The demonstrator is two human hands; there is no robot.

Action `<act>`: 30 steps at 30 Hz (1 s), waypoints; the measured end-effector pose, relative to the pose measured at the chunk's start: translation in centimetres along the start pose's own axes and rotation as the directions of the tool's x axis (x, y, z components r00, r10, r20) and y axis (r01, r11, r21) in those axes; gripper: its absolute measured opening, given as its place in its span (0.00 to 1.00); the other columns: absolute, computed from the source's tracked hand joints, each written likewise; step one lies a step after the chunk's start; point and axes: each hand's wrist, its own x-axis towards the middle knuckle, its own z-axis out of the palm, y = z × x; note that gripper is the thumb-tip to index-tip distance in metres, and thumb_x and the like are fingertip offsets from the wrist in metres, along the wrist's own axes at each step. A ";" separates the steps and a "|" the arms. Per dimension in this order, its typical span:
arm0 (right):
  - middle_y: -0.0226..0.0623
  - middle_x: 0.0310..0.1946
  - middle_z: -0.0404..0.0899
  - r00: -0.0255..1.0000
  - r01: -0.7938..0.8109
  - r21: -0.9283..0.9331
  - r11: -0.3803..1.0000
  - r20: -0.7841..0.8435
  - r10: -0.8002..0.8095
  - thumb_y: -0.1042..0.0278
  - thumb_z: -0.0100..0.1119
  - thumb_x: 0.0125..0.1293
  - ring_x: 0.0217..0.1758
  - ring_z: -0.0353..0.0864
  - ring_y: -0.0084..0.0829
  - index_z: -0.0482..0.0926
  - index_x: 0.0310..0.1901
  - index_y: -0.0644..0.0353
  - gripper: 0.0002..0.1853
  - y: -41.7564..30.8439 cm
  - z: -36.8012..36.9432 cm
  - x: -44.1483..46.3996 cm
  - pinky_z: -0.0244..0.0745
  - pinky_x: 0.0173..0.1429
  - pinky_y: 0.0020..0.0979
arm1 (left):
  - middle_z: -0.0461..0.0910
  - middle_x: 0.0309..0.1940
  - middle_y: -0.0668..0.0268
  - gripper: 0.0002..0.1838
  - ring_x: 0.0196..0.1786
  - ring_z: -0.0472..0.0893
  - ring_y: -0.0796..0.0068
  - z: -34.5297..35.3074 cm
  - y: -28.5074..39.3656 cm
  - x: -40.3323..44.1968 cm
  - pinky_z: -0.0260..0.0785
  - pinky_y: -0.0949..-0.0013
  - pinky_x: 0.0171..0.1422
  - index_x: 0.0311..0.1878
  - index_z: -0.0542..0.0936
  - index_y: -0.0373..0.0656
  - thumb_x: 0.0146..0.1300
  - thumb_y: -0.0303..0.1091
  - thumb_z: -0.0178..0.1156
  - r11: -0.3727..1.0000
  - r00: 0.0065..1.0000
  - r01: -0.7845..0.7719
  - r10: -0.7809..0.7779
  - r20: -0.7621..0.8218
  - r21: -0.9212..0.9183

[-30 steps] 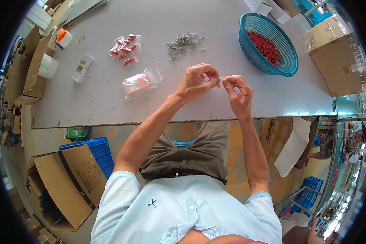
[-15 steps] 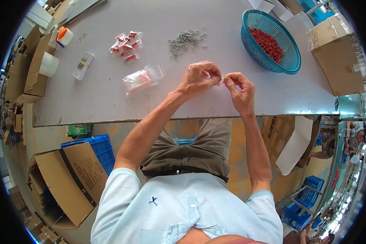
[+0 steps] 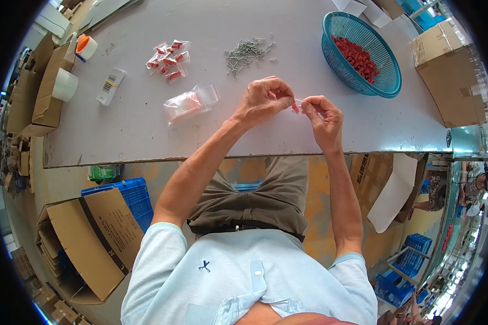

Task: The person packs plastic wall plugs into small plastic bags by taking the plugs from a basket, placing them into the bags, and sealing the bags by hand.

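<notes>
My left hand (image 3: 264, 101) and my right hand (image 3: 324, 117) are close together above the front of the table. Between their pinched fingertips is a small clear plastic bag (image 3: 296, 106) with something red in it, partly hidden by the fingers. Beyond my left hand lies a loose pile of grey screws or nails (image 3: 246, 54). A larger zip bag (image 3: 190, 103) with a red strip, apparently holding clear bags, lies left of that hand. Farther back are several small filled bags with red pieces (image 3: 168, 59). Right of the pile stands a blue-green basket (image 3: 387, 86) holding many small red parts (image 3: 357, 58).
A cardboard box (image 3: 450, 76) stands at the table's right end. Tape rolls (image 3: 65, 85) and a barcode label pack (image 3: 111, 86) lie at the left. Below the table's front edge are an open carton (image 3: 100, 238) and a blue crate (image 3: 134, 200).
My hands have drawn slightly apart, the right one shifting a little to the right. More of the small bag and its red content now shows between them.
</notes>
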 end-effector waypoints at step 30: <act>0.34 0.34 0.88 0.997 -0.055 0.146 0.988 0.067 0.045 0.75 0.64 0.76 0.38 0.86 0.20 0.85 0.44 0.67 0.04 -1.5 0.5 0.0 0.83 0.46 0.25 | 0.86 0.40 0.63 0.08 0.43 0.86 0.75 -0.2 0.5 -0.2 0.80 0.68 0.50 0.46 0.85 0.34 0.67 0.26 0.70 0.984 0.992 0.040 -0.018 0.123 -0.175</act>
